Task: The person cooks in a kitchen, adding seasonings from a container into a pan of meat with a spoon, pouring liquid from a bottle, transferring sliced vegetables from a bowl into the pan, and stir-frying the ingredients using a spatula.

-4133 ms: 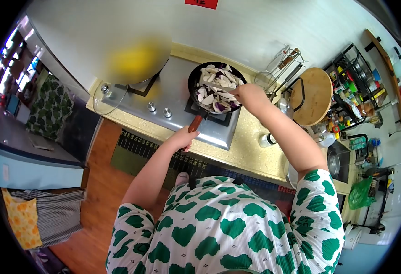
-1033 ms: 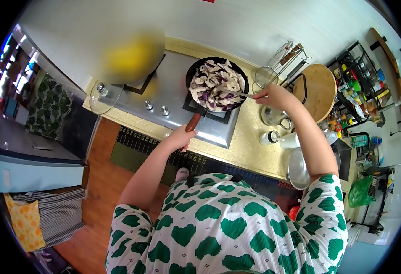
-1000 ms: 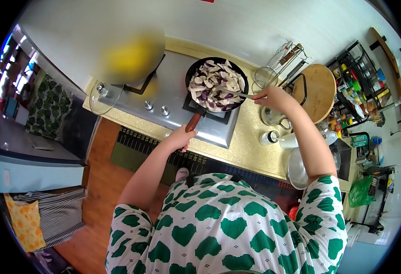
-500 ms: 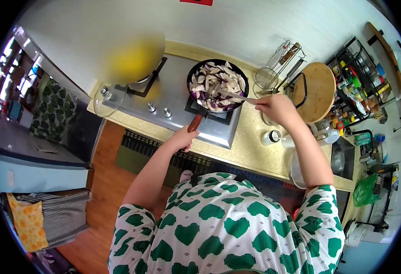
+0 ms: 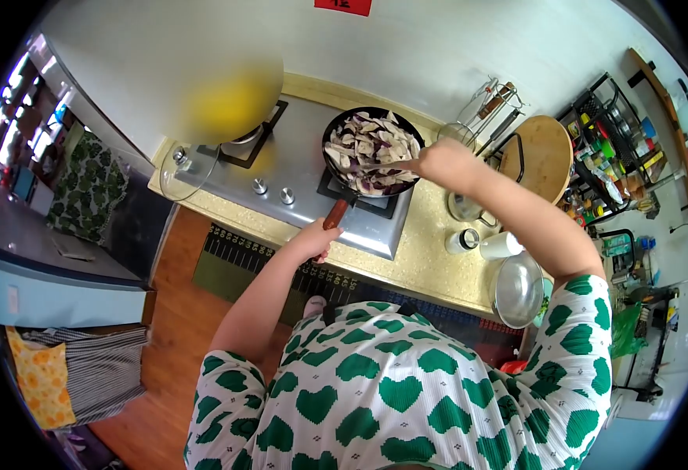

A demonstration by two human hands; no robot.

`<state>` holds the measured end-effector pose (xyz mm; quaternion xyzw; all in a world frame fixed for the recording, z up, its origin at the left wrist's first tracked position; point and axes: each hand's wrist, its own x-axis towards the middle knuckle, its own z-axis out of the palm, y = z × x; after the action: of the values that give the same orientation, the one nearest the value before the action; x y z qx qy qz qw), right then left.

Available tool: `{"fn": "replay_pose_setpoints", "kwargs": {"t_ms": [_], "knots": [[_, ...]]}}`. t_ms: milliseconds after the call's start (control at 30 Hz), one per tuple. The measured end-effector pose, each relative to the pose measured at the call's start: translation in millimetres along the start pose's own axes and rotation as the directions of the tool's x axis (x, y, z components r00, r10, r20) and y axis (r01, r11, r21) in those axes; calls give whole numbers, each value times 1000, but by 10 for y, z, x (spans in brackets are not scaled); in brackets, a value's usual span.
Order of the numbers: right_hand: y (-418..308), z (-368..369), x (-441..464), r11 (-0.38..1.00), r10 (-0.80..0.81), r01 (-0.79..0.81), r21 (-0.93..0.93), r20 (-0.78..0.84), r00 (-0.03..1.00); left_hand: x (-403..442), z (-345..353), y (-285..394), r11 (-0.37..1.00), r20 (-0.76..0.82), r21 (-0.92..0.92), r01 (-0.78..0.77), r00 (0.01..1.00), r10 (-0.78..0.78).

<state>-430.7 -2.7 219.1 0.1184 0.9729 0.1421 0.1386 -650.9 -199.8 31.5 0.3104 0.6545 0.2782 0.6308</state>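
A black frying pan [image 5: 331,129] sits on the right burner of the stove, full of sliced purple-skinned eggplant [image 5: 371,145]. My left hand [image 5: 313,240] is wrapped round the pan's reddish-brown wooden handle [image 5: 336,214]. Over the pan's right rim, my right hand [image 5: 446,164] grips a metal spatula [image 5: 387,165]. The spatula's far end lies among the eggplant slices at the lower left of the pan, and its blade is partly covered.
A glass lid [image 5: 190,176] rests at the stove's left end. Right of the pan are a utensil rack [image 5: 497,102], a round wooden board [image 5: 546,157], a lidded jar [image 5: 463,240], a white cup [image 5: 501,246] and a metal bowl [image 5: 518,290]. A yellow blur hides the left burner.
My right hand has moved left and slightly up, carrying the spatula's end toward the pan's lower left. The eggplant has shifted. My left hand stays on the handle.
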Motion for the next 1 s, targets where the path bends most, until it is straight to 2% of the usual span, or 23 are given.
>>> {"fn": "replay_pose_setpoints", "kwargs": {"t_ms": [67, 167, 267, 300, 433, 467, 533, 600, 667, 867, 900, 1000], "knots": [[-229, 71, 101, 993, 107, -106, -46, 22, 994, 2, 10, 5, 1000, 12, 2, -3, 1000, 3], [-606, 111, 224, 973, 229, -230, 30, 34, 973, -6, 22, 14, 1000, 14, 3, -8, 1000, 8], [-746, 180, 317, 955, 287, -286, 75, -6, 958, 13, 24, -11, 1000, -1, -14, 4, 1000, -4], [-684, 195, 373, 944, 321, -325, 58, 69, 944, 21, 24, -16, 1000, -6, -22, 10, 1000, -10], [-369, -48, 101, 929, 369, -368, -34, 136, 919, 26, 10, -8, 999, 11, -38, 7, 1000, -6], [-303, -66, -1, 901, 434, -434, -28, 128, 892, 8, 6, 3, 999, 16, -44, 0, 1000, 1], [-191, -203, -242, 899, 434, -435, 41, 31, 900, -12, 1, 7, 999, 20, -45, -7, 1000, 8], [17, -240, -426, 893, 424, -434, 121, 101, 900, -20, -1, 14, 1000, 23, -27, -6, 1000, 7], [75, -428, -646, 860, 421, -427, 280, 86, 903, -25, 6, 20, 1000, 21, -26, -3, 1000, 4], [234, -653, -987, 682, 485, -517, 517, 208, 849, 23, 1, -13, 1000, 9, -11, 19, 1000, -19], [264, -684, -1012, 638, 509, -567, 522, 267, 819, 29, 0, -12, 1000, 8, -7, 22, 1000, -22], [417, -604, -1078, 645, 513, -594, 482, 304, 803, 12, -14, -8, 1000, 11, 1, -7, 1000, 7]]}}
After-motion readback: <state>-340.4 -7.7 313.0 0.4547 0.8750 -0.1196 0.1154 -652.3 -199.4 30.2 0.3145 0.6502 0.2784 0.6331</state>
